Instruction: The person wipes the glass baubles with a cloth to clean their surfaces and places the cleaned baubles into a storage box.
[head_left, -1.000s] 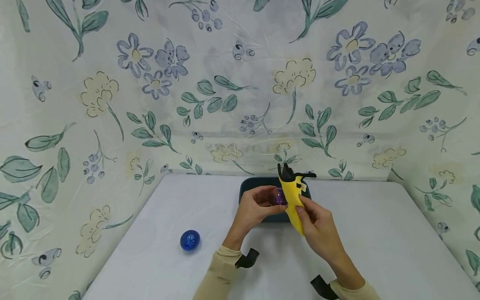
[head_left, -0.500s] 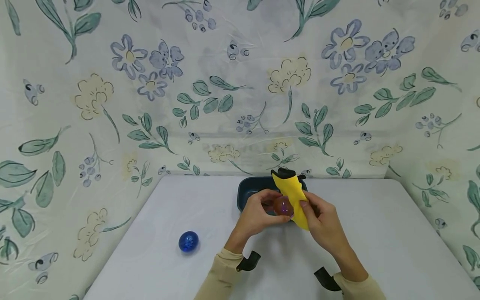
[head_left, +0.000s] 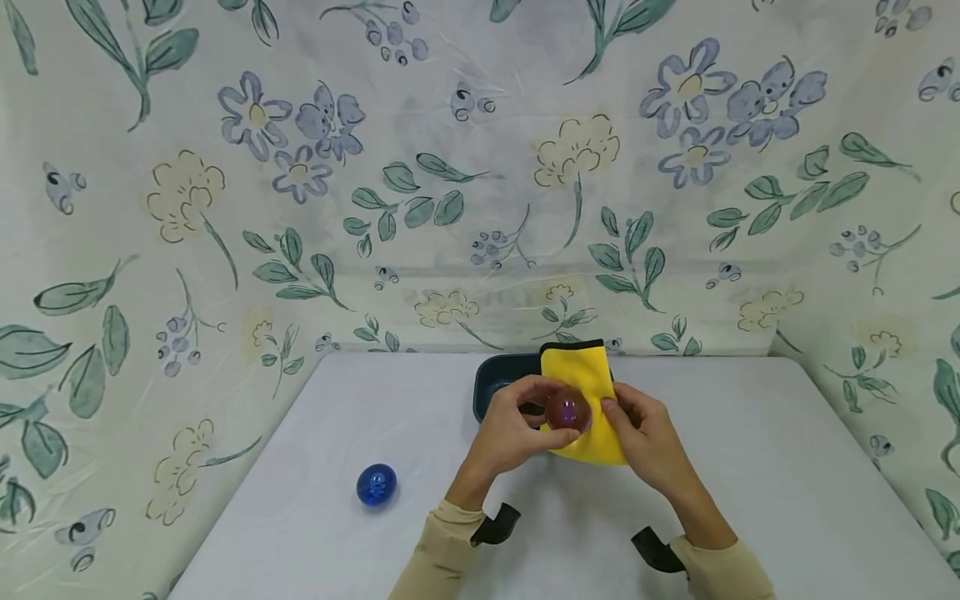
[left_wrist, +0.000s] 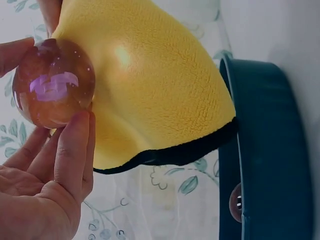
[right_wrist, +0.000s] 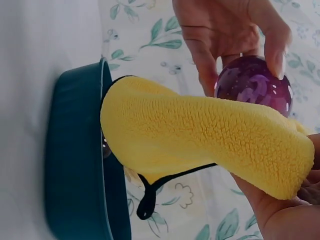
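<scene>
Left hand [head_left: 510, 425] was pinching the purple ball [head_left: 567, 410] between thumb and fingers, while the right hand [head_left: 648, 433] gripped the yellow cloth [head_left: 588, 371] at its right edge. The ball was between both hands, on the left hand's inner side and in front of the cloth in the head view; whether they touched, I could not tell. Being round, the ball had no long axis, so in my judgement the cloth's broad face, spread just behind it, mattered most.
</scene>
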